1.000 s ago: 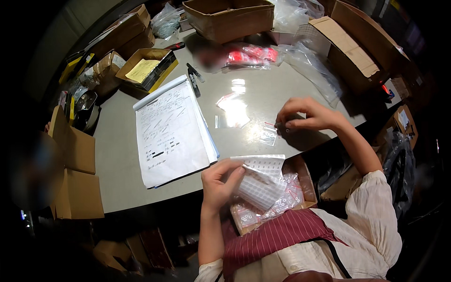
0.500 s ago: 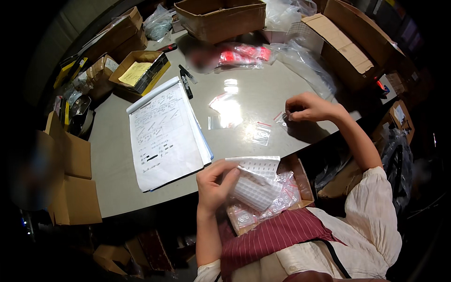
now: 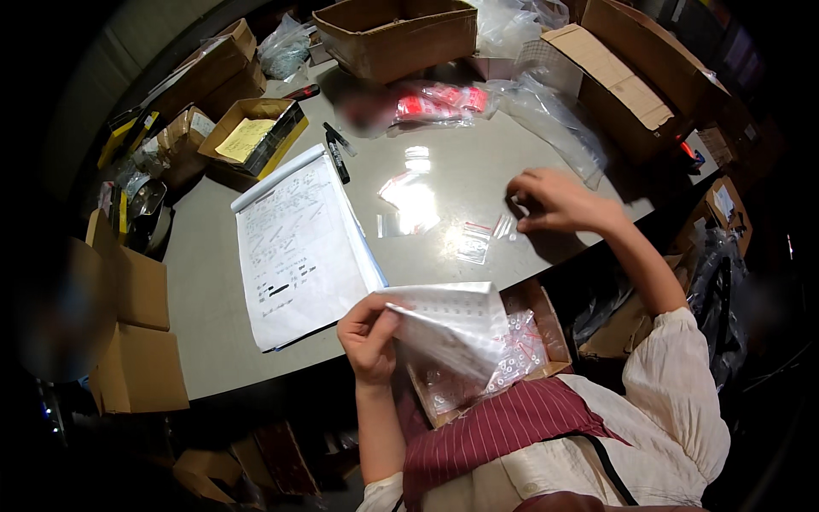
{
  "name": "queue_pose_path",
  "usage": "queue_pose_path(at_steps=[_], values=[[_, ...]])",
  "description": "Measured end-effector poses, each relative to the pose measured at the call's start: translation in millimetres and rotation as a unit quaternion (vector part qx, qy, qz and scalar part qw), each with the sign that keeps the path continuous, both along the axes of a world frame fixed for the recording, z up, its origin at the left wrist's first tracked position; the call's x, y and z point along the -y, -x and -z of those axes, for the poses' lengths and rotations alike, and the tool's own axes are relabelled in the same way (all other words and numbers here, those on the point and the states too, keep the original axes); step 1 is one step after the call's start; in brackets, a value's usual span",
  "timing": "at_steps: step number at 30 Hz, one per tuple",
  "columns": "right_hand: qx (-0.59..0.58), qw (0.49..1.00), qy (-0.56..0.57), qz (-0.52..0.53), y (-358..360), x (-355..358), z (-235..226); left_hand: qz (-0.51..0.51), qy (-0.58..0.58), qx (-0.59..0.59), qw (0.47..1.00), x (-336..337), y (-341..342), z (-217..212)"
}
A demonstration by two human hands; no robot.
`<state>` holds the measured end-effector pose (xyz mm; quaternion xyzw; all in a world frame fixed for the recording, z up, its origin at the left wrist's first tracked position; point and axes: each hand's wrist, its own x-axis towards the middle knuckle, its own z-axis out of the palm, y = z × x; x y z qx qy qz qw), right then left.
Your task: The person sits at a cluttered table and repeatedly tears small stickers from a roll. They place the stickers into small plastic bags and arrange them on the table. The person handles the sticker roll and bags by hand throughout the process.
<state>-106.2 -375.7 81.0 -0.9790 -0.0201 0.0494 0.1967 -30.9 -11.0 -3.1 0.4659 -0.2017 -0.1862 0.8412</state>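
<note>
My left hand (image 3: 368,341) pinches the edge of a sheet of small labels (image 3: 461,320), white with rows of little printed marks. The sheet is bent and hangs over an open carton (image 3: 550,328) at the table edge. Inside the carton lie clear zip bags (image 3: 520,350) with small white rings, partly covered by the sheet. Over the table, my right hand (image 3: 554,203) has its fingers curved and thumb apart, and nothing shows between them. Beside its thumb lies a small clear zip bag (image 3: 505,228) with a red strip; another zip bag (image 3: 473,242) lies just left of that.
A clipboard of handwritten paper (image 3: 299,247) lies on the left, with black markers (image 3: 338,154) beyond it. Red items in clear plastic (image 3: 439,104) are at the back. Cardboard boxes (image 3: 397,43) line the far side, and an open carton (image 3: 141,294) stands at the left edge.
My left hand has moved slightly left, and the label sheet has swung and bent differently. My right hand has shifted a little left, its thumb and fingers now apart.
</note>
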Motion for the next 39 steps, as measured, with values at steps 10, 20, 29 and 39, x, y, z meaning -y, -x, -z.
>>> queue_pose_path(at_steps=[10,20,29,39], values=[[-0.005,0.879,-0.384,-0.284,54,-78,45,-0.046,0.103,-0.051,0.992,-1,-1,4],[0.282,0.928,-0.214,-0.116,43,-110,-5,-0.125,-0.046,0.008,0.991,29,11,-14],[0.145,0.946,-0.268,-0.108,13,-112,0,-0.1,-0.229,0.123,0.961,21,24,-58],[-0.035,0.866,-0.497,-0.047,8,-102,-6,-0.084,-0.215,0.182,0.956,21,30,-61]])
